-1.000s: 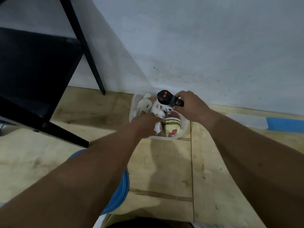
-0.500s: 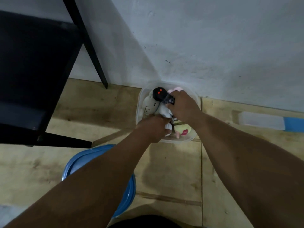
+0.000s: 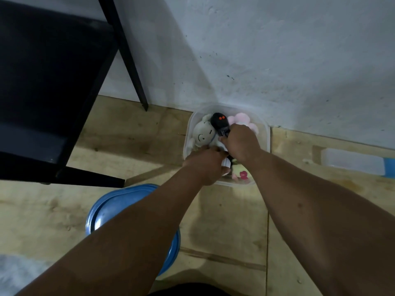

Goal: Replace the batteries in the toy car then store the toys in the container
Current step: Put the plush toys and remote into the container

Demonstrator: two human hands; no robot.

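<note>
Reaching into the clear container (image 3: 266, 137) on the wooden floor (image 3: 224, 214) against the white wall (image 3: 267, 50), both hands cover much of what is inside. Right hand (image 3: 240, 144) grips the near end of a black remote (image 3: 220, 122) with two orange buttons; fingers curl round it but their tips are hidden under the hand, so exact contact is hard to read. Remote's long axis runs from the right hand up and left toward the wall, rounded button end pointing away from the person, sitting above the toys inside the container's outline. Left hand (image 3: 206, 165) is at the near left rim, fingers curled down onto something white; what it holds is mostly covered, cannot tell if it is the toy car or a soft toy. A white plush (image 3: 202, 135) with a stitched smile lies at the container's left side, touching the remote; a pink plush (image 3: 241, 119) sits at the far right, partly behind the right hand. A pale yellow toy (image 3: 240, 173) with a red mark shows between the wrists at the near edge, rest hidden. Blue lid (image 3: 106, 212) lies on the floor near left of the container, half covered by the left forearm. Black furniture (image 3: 49, 92) fills the upper left, cut off by the frame. A clear and blue item (image 3: 354, 161) lies to the right by the wall, blurred, not identifiable. Dim light, details soft.
</note>
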